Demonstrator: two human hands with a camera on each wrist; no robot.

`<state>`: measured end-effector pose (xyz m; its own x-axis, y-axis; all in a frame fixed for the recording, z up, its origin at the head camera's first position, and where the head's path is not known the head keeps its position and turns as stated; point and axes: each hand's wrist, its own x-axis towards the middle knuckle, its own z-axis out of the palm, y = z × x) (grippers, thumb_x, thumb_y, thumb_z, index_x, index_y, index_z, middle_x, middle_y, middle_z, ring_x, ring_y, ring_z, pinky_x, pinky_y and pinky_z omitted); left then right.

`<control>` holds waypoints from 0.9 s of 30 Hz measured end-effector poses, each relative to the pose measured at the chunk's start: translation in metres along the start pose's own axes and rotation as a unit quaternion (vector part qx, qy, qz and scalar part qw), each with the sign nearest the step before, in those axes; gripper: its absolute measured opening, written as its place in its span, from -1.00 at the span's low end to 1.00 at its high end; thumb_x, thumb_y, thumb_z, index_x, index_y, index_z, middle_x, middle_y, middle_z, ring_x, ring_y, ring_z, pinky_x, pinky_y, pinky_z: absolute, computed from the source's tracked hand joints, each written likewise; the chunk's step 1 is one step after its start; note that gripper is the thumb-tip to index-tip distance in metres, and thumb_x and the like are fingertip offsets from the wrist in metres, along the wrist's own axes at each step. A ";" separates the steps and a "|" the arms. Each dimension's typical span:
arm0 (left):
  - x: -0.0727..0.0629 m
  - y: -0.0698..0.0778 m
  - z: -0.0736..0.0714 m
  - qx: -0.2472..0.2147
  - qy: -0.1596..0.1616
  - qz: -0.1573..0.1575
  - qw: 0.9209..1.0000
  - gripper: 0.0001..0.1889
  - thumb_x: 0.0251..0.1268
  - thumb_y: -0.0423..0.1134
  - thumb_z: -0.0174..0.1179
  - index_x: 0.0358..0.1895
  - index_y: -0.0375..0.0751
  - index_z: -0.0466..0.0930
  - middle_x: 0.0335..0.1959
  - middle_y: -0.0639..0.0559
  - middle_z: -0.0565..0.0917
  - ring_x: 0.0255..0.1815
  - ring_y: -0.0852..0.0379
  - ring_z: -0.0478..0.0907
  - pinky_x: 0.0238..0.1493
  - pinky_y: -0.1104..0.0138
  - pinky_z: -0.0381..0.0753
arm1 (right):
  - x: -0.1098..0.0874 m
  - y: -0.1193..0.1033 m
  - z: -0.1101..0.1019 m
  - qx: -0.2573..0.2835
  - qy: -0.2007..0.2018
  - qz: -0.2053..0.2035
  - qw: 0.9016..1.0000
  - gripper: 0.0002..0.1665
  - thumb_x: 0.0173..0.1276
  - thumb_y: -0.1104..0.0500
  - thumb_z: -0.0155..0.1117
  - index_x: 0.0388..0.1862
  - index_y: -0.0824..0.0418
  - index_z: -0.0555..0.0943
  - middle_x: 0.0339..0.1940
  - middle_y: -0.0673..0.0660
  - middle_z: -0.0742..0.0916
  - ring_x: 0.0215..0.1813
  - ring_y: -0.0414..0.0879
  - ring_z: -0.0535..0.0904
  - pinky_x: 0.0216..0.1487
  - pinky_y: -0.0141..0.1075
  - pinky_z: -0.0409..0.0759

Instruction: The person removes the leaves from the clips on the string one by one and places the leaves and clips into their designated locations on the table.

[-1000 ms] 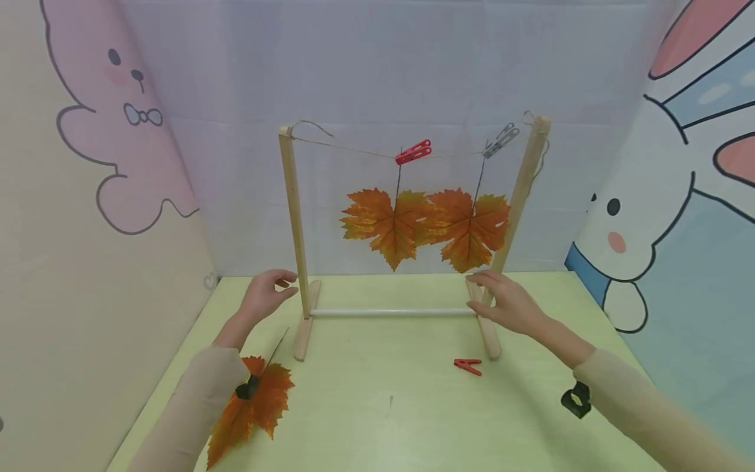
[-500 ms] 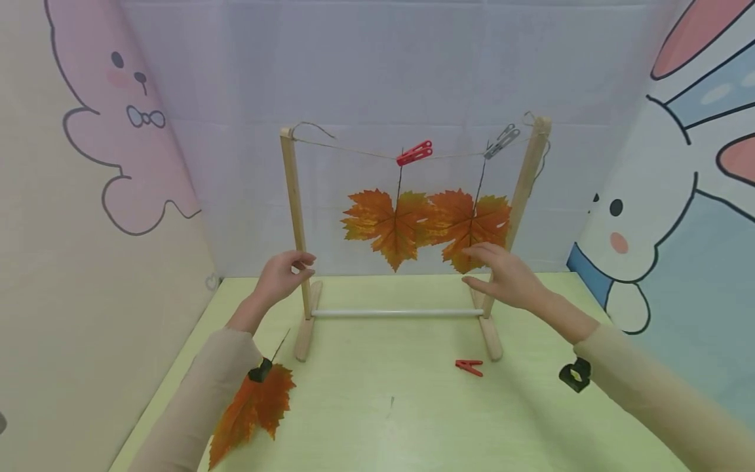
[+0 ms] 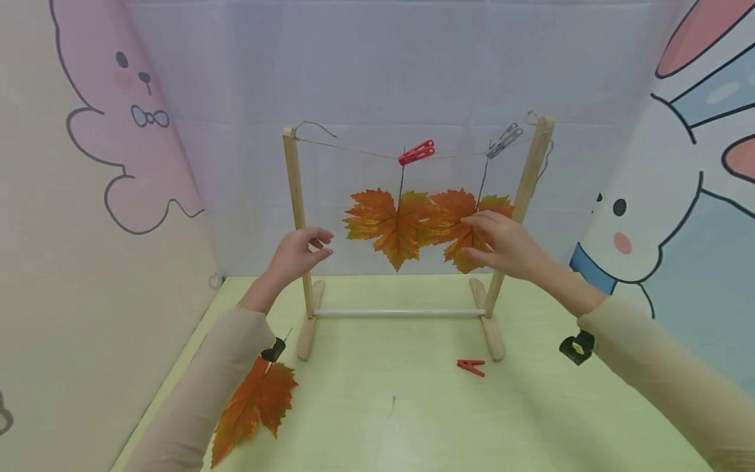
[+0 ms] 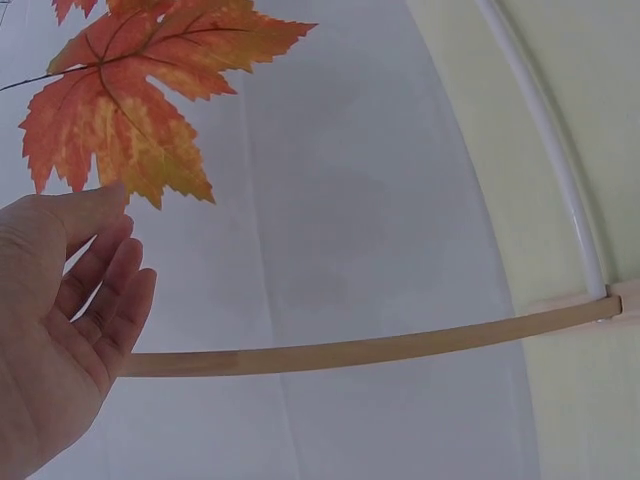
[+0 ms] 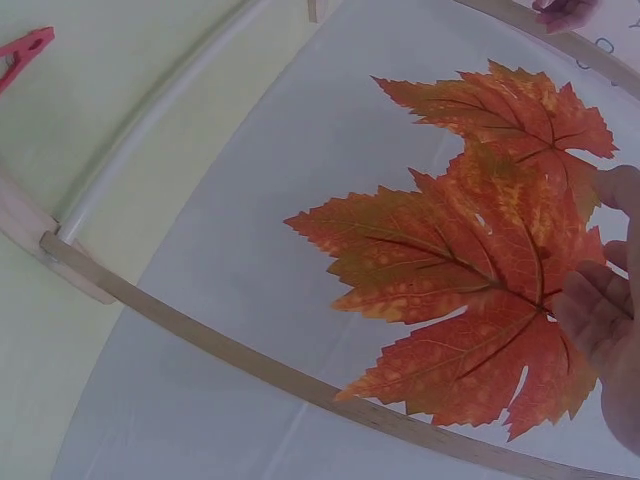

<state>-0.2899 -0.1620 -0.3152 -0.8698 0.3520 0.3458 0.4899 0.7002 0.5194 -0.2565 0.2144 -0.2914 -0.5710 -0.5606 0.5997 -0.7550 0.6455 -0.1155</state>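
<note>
Two orange maple leaves hang by their stems from a string [image 3: 348, 149] on a wooden frame. A red clothespin [image 3: 416, 152] holds the left leaf [image 3: 389, 223], and a grey clothespin [image 3: 504, 141] holds the right leaf [image 3: 453, 219]. My right hand [image 3: 512, 246] is up in front of the right leaf, thumb and fingers apart; in the right wrist view its fingertips overlap that leaf [image 5: 460, 270]. Beside the left post [image 3: 297, 183] my left hand [image 3: 299, 254] is raised, its fingers loosely bent around nothing. The left wrist view shows its thumb overlapping a leaf's lower edge.
Another maple leaf [image 3: 259, 400] lies on the table at the left, partly behind the left sleeve. A loose red clothespin [image 3: 470, 367] lies near the frame's right foot [image 3: 492, 337]. A white rod [image 3: 395, 313] joins the two posts low down.
Both hands have risen. The left hand has also moved right, past the left post; the right hand has come up from the right post's base to in front of the right leaf.
</note>
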 end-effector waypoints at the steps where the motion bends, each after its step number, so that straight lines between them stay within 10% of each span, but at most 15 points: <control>1: 0.001 0.002 0.000 0.000 -0.001 0.000 1.000 -0.71 0.16 -0.33 0.19 -0.03 -0.30 0.55 -0.14 -0.15 0.62 -0.18 -0.03 0.55 -0.15 0.16 0.52 | 0.002 0.000 -0.001 0.001 0.001 -0.002 1.000 -0.42 -0.04 0.27 0.44 -0.01 0.44 0.51 -0.13 0.30 0.62 -0.07 0.14 0.49 -0.10 -0.01 0.51; 27: 0.050 0.065 0.009 -0.027 0.020 0.052 0.998 -0.63 0.13 -0.28 0.24 0.03 -0.28 0.50 -0.05 -0.10 0.58 -0.09 0.03 0.50 -0.02 0.23 0.48 | 0.062 -0.017 -0.029 0.005 -0.001 0.023 1.000 -0.38 0.10 0.31 0.33 0.16 0.41 0.39 -0.04 0.33 0.57 -0.11 0.14 0.50 -0.12 -0.04 0.52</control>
<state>-0.3023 -0.0931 -0.2705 -0.8121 0.3944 0.4301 0.5801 0.6264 0.5207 -0.2694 0.1837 -0.2293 -0.6058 -0.5319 0.5917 -0.7315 0.6649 -0.1511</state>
